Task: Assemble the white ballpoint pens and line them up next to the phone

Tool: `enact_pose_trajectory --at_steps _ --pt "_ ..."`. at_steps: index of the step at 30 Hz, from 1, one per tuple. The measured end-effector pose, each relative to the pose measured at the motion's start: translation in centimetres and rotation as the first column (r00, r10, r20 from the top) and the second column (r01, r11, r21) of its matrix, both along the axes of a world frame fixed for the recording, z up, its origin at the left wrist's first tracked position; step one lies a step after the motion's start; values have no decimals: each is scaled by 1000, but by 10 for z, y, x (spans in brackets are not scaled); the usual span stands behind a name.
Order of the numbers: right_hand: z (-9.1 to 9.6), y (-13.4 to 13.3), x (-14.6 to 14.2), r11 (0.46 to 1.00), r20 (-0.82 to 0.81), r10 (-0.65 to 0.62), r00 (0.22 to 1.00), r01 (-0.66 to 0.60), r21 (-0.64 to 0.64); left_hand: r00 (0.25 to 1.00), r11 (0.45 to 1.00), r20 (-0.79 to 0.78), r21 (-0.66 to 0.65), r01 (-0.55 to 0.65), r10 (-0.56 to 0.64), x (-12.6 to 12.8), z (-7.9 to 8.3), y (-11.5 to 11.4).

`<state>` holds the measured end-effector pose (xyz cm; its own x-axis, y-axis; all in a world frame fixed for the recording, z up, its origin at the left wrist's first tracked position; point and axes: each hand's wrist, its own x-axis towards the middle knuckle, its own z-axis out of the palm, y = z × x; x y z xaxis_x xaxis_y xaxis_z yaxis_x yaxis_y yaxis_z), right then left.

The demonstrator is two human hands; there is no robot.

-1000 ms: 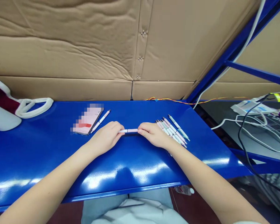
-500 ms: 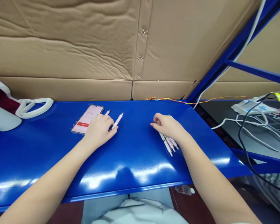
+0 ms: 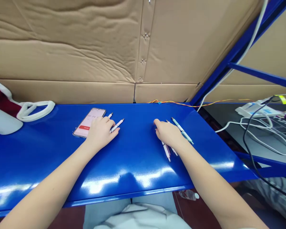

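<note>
**Hands resting over pens on blue surface**

The smartphone (image 3: 89, 122) is taken as the landmark. It lies face up on the blue surface (image 3: 133, 159), its pink screen showing digits and a red bar, partly covered. The left hand (image 3: 100, 133) is placed directly right of the smartphone, overlapping its lower right corner. The fingers (image 3: 111, 128) of that hand are slightly apart and curved downward. A white pen (image 3: 116, 126) is touched by the fingertips, and the tip of a second pen (image 3: 110, 115) emerges from under the hand, close to the smartphone. Whether either pen is clamped cannot be told.

The right hand (image 3: 168, 134) is positioned well to the right of the smartphone. Its fingers (image 3: 157, 124) are held close together and curved down. A green-and-white pen (image 3: 182, 131) lies just beyond them, apart from the hand, and white pens (image 3: 166, 151) protrude from beneath the palm. Whether these are gripped cannot be told.

A white bag (image 3: 4, 119) is set to the left of the smartphone. A corrugated cardboard wall (image 3: 62, 57) stands behind it. A blue steel rack (image 3: 243, 41) and white cables (image 3: 259, 136) are seen far to its right.
</note>
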<state>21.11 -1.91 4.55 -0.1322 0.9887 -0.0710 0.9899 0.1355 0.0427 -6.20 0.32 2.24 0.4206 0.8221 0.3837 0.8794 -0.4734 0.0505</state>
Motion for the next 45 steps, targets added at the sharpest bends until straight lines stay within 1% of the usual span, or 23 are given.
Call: enact_pose_trajectory --at_steps 4,6,8,9,10,11,12,13,14,15,16,18,20,21,23,25,26,28,30,33,39,42,45 --pt "-2 2 -1 997 -59 71 996 -69 32 998 1000 51 16 22 -23 3 3 -4" --pt "-2 3 0 993 -168 111 980 -103 54 997 999 66 14 44 -45 6 4 -7" --pt "-2 4 -1 991 -354 128 926 -104 85 994 997 81 13 77 -78 10 6 -11" --pt "-3 3 -3 992 -478 119 870 -86 90 991 995 91 10 102 -103 12 6 -14" --pt "-5 2 -6 995 -616 98 781 -62 79 986 991 101 0 133 -132 15 7 -17" --pt "-6 0 -11 998 -749 66 659 -45 47 979 985 116 -17 169 -166 18 8 -20" --pt "-8 -2 -16 999 -861 22 509 -43 0 971 978 135 -42 205 -198 20 8 -23" --pt "-9 -5 -22 996 -935 -29 353 -65 -55 962 969 157 -70 238 -225 23 8 -26" --pt "-11 -8 -29 990 -972 -71 224 -106 -97 954 961 178 -93 261 -242 25 8 -28" --pt "-11 -11 -35 982 -985 -102 137 -147 -122 948 954 194 -114 278 -253 27 8 -29" --pt "-12 -13 -40 971 -988 -130 84 -190 -144 944 948 202 -132 290 -260 29 7 -30" --pt "-12 -17 -46 953 -984 -171 46 -245 -177 942 942 191 -145 304 -275 29 6 -30" --pt "-13 -18 -46 946 -978 -197 68 -250 -208 943 941 161 -125 313 -292 28 5 -29" --pt "-13 -18 -45 948 -975 -192 110 -237 -213 942 943 150 -107 316 -299 27 5 -29" --pt "-13 -17 -40 955 -956 -144 256 -218 -203 942 945 135 -66 319 -308 25 4 -29" --pt "-13 -16 -36 953 -907 -84 412 -232 -193 943 947 122 -41 317 -311 23 3 -29" --pt "-12 -16 -34 950 -883 -53 466 -248 -188 942 946 112 -37 323 -317 22 2 -30" --pt "-12 -15 -33 949 -850 23 527 -278 -147 936 938 95 -39 344 -340 20 0 -29" --pt "-13 -15 -34 952 -808 143 572 -302 -45 928 929 88 -48 368 -363 19 -2 -29" --pt "-15 -16 -35 942 -728 283 625 -325 87 926 927 97 -57 371 -365 17 -2 -28" --pt "-19 -17 -35 915 -654 387 650 -358 186 915 910 149 -126 394 -375 16 3 -28" --pt "-19 -15 -32 898 -637 418 647 -402 181 917 907 122 -147 394 -379 14 5 -28" --pt "-15 -11 -28 868 -655 413 632 -490 75 920 914 47 -102 392 -389 14 7 -29"
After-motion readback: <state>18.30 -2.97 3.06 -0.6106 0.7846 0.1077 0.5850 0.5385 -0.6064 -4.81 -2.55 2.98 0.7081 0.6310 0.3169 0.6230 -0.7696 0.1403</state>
